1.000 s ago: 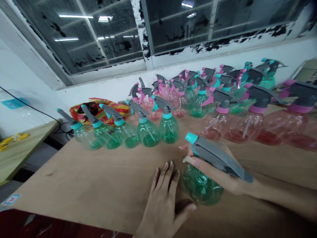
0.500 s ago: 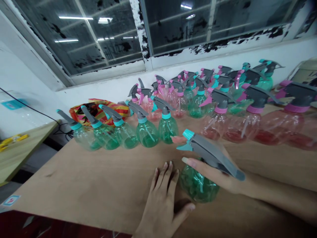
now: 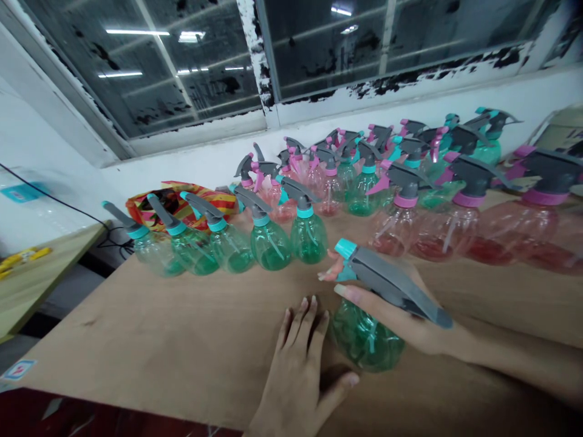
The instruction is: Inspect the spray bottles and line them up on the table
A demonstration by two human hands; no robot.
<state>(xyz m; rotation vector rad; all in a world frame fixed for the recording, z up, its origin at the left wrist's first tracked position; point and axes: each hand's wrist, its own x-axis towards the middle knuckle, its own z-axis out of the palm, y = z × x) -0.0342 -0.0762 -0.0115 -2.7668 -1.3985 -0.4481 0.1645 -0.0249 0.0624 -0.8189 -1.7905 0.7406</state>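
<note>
My right hand (image 3: 396,315) is wrapped round the neck of a green spray bottle (image 3: 367,340) under its grey head. Its thumb lies along the near side, and fingertips curl at the turquoise trigger on the far side. The bottle's turquoise nozzle points left and away from me. My left hand (image 3: 303,364) lies flat on the wooden table (image 3: 150,340), just left of that bottle, fingers apart and holding nothing. Beyond it stands a row of green spray bottles (image 3: 272,246) with grey and turquoise heads.
Pink spray bottles (image 3: 449,224) stand in a row at the right, with more pink and green ones packed behind. A red and yellow patterned bag (image 3: 182,194) lies behind the green row. A second table (image 3: 54,267) with yellow items is at the left, near a black cable (image 3: 59,197).
The right hand's fingers have pulled the turquoise trigger in toward the bottle. My left hand and the standing bottles have stayed in place.
</note>
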